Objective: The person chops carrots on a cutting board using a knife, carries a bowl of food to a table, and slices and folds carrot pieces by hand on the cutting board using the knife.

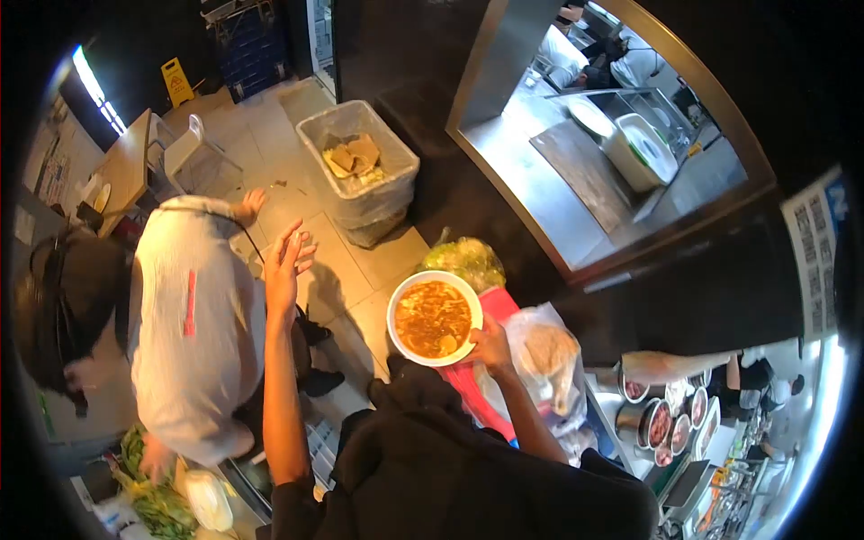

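My right hand [491,345] grips the rim of a round white bowl [393,317] on its right side. Reddish-brown soup [434,319] with pale and yellowish pieces fills much of it. The bowl is held in front of my body, with its open top facing the camera. Raised on the left, my left hand [288,256] has its fingers stretched out and holds nothing. It is apart from the bowl and close to a bent-over person in a white shirt [193,315]. That person's own hand [250,207] shows just beyond mine.
A lined waste bin [409,171] with cardboard stands ahead on the tiled floor. Bagged greens [468,261] and a plastic bag [549,351] lie beside the bowl. A serving window [585,180] is at upper right, metal pots [643,423] at lower right, leafy vegetables [157,490] at lower left.
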A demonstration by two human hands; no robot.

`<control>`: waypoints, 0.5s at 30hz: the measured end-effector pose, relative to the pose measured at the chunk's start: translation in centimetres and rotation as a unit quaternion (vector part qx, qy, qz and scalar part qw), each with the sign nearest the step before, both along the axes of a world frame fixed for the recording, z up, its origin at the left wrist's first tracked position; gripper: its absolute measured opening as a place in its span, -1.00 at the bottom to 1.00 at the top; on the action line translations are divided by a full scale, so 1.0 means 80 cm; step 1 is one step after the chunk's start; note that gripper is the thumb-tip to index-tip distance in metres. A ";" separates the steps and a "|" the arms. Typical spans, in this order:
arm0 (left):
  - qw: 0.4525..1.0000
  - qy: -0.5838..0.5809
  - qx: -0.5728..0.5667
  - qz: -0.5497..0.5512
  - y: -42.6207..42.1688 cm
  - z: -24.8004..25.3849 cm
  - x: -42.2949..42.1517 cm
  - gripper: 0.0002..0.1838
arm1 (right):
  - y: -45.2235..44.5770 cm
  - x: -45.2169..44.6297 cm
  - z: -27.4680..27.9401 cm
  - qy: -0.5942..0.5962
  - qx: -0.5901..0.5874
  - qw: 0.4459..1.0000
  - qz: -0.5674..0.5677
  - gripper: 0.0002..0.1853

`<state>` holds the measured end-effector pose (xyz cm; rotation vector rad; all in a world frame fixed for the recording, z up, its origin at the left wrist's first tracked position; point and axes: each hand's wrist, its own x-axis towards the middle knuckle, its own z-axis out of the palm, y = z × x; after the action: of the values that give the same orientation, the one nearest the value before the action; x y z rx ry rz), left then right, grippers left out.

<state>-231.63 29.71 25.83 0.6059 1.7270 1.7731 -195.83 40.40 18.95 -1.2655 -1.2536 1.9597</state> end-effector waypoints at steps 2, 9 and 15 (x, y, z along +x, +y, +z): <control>1.000 -0.001 0.006 0.011 0.042 -0.011 -0.045 -0.49 | 0.039 -0.022 -0.052 0.030 0.148 0.988 0.020 -0.49; 0.996 -0.029 -0.019 0.082 0.127 -0.137 -0.204 -0.54 | 0.207 -0.164 -0.097 -0.016 0.160 0.982 0.096 -0.52; 0.969 -0.056 -0.105 0.215 0.115 -0.200 -0.292 -0.57 | 0.322 -0.370 -0.083 0.031 0.083 0.984 0.154 -0.55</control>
<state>-254.97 38.89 9.82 0.0358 2.0415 1.8224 -225.45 66.16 12.27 -0.9675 -1.6236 2.0309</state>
